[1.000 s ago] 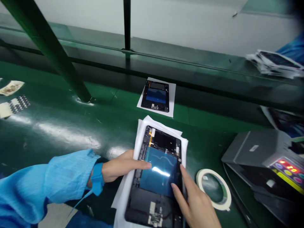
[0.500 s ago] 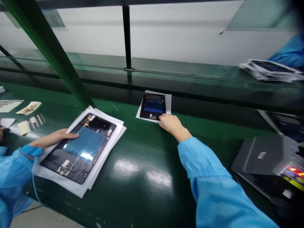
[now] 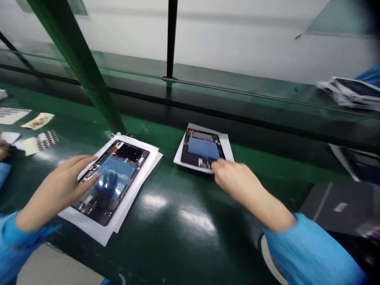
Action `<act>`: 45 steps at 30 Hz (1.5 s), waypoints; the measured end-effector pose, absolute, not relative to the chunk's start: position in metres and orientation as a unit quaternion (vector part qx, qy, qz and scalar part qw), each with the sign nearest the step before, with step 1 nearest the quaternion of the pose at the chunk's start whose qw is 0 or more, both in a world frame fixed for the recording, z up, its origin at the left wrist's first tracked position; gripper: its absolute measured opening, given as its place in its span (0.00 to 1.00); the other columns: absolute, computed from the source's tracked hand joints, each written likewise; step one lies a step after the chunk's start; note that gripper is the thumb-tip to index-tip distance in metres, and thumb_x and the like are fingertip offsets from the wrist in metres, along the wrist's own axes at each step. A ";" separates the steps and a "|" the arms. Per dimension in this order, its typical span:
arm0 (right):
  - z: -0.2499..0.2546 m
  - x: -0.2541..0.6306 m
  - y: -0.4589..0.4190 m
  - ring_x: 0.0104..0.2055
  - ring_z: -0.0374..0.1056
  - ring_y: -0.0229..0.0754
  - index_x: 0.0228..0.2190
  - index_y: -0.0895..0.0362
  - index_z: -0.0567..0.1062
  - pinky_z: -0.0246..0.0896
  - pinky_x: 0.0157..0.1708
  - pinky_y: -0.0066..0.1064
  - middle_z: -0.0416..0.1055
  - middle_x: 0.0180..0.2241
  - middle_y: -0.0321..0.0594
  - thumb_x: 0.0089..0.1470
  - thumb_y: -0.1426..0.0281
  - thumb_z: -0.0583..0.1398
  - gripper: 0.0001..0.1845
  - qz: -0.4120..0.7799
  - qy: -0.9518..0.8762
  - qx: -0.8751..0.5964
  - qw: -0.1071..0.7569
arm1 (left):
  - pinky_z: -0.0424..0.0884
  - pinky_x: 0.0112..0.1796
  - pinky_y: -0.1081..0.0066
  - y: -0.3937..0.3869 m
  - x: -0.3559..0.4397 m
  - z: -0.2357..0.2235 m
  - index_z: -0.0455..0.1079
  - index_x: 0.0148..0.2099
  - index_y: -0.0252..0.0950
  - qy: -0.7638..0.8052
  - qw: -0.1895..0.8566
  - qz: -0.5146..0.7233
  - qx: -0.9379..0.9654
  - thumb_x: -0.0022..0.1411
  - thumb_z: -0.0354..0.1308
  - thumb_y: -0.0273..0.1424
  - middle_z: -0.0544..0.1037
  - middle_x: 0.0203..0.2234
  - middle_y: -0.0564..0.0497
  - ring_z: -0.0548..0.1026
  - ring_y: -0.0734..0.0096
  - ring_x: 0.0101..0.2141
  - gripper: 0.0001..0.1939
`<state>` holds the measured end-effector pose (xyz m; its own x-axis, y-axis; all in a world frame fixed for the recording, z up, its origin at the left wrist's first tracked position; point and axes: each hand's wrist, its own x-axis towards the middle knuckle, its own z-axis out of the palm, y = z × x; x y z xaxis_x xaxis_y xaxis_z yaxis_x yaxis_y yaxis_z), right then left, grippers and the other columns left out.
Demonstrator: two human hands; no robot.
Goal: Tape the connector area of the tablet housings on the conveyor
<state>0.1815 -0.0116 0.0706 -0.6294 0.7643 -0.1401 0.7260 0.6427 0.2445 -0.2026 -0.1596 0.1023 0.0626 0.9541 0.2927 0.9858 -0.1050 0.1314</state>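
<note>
My left hand [image 3: 63, 184] hovers at the left edge of an opened tablet [image 3: 102, 202], thumb and fingers apart. Whether it touches the tablet I cannot tell. This tablet lies on white sheets [image 3: 152, 162], its blue-filmed battery and circuit parts facing up. Farther back, my right hand [image 3: 234, 176] is closed at the near right corner of a second opened tablet [image 3: 204, 147]. That one rests on its own white sheet [image 3: 228, 148], and the fingertips are partly hidden.
A green post [image 3: 86, 71] rises behind the left tablet. Labels and a checkered strip [image 3: 46, 139] lie at left, near another person's hand [image 3: 4, 149]. At right stand a dark grey machine [image 3: 338, 206] and another tablet [image 3: 362, 160]. Stacked tablets [image 3: 350, 91] sit behind the ledge.
My left hand has let go of the left tablet and spread its fingers above its edge. My right hand has drawn the far tablet and its sheet nearer. The view has shifted.
</note>
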 end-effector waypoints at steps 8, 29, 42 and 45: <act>0.019 0.226 -0.210 0.24 0.62 0.42 0.28 0.55 0.65 0.56 0.23 0.34 0.65 0.24 0.37 0.44 0.84 0.51 0.13 0.080 0.921 0.382 -0.019 | 0.62 0.49 0.61 -0.205 -0.006 0.043 0.70 0.48 0.34 -0.324 0.021 -0.164 -0.932 0.65 0.54 0.32 0.76 0.43 0.49 0.70 0.63 0.43 0.12; -0.010 0.474 -0.216 0.32 0.70 0.44 0.33 0.56 0.76 0.64 0.30 0.33 0.75 0.31 0.43 0.52 0.70 0.60 0.05 0.392 0.598 0.680 -0.163 | 0.63 0.41 0.64 -0.200 0.034 0.017 0.70 0.43 0.31 -0.205 0.011 -0.114 -0.972 0.59 0.44 0.18 0.77 0.36 0.46 0.72 0.63 0.35 0.16; 0.029 0.260 -0.123 0.36 0.71 0.37 0.39 0.57 0.72 0.66 0.35 0.28 0.75 0.36 0.39 0.58 0.74 0.55 0.08 -0.062 0.871 0.427 -0.234 | 0.67 0.39 0.62 -0.112 0.018 0.030 0.68 0.47 0.31 -0.385 0.012 -0.047 -0.922 0.63 0.55 0.41 0.73 0.43 0.42 0.70 0.56 0.43 0.18; 0.012 0.217 -0.077 0.36 0.72 0.38 0.38 0.58 0.74 0.66 0.34 0.27 0.75 0.35 0.39 0.57 0.73 0.55 0.08 -0.065 0.863 0.427 -0.263 | 0.65 0.45 0.60 -0.094 0.016 0.018 0.64 0.54 0.30 -0.422 0.004 -0.026 -0.906 0.62 0.55 0.45 0.69 0.51 0.41 0.66 0.54 0.50 0.26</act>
